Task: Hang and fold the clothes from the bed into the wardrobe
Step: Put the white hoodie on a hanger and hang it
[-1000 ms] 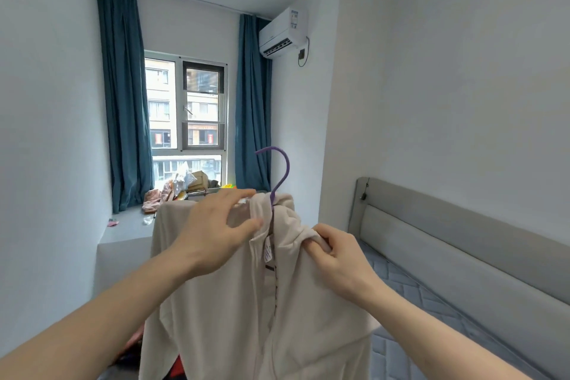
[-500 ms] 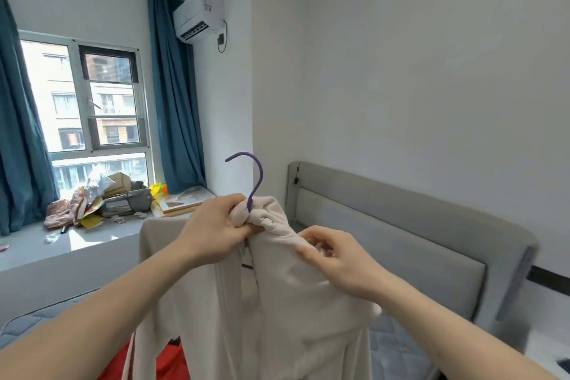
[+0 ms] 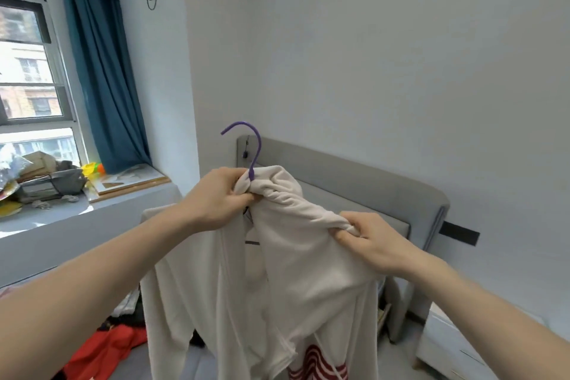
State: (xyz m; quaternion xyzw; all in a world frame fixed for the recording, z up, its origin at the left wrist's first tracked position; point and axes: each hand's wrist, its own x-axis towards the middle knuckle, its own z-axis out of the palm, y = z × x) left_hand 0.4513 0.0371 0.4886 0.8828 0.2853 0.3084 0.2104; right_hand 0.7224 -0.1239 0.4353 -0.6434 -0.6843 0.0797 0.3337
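Left hand (image 3: 220,198) clenched on shirt (image 3: 296,271) collar at hanger (image 3: 251,148) neck. Right hand (image 3: 368,239) pinching bunched shoulder fabric, right of left hand. Shirt hangs below both, over bed (image 3: 197,361).

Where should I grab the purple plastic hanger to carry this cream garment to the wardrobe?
Grip the purple plastic hanger at the base of its hook, from above and the left, where the left hand already holds it. The hook stands upright and bare; the cream garment covers its arms. The right hand pinches the shoulder fabric.
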